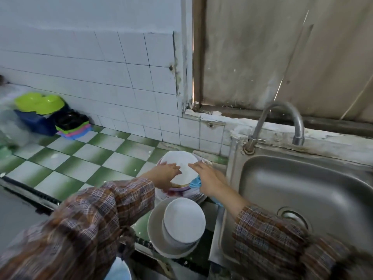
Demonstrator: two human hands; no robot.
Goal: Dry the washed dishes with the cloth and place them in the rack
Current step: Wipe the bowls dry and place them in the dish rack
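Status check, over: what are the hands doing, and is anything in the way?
Fingers of left hand and right hand flat on top plate. Blue cloth under right hand. Stacked bowls close by, not blocking.

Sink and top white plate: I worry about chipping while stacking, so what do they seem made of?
The sink looks like brushed stainless steel: grey, with a dull metallic sheen. The top white plate looks like glazed ceramic or melamine: smooth, plain white; the blur leaves it open.
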